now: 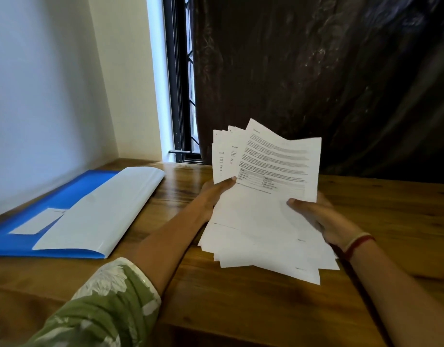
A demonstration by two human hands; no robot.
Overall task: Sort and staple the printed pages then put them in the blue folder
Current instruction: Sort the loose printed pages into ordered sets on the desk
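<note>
A fanned stack of printed pages [266, 216] is held up above the wooden table [241, 309], tilted toward me. My left hand [215, 191] grips the stack's left edge, thumb on top of the front sheets. My right hand [313, 214] grips the right side, thumb pressed on the top page, which carries text and a small table. The blue folder [15, 244] lies flat at the left of the table with a white sheet or flap [100, 209] lying across it. No stapler is in view.
A pale wall runs along the table's left edge. A narrow window [180, 96] stands at the back, beside a dark curtain [328, 71] that covers the far right. Bare wood shows in front of the pages and to their right.
</note>
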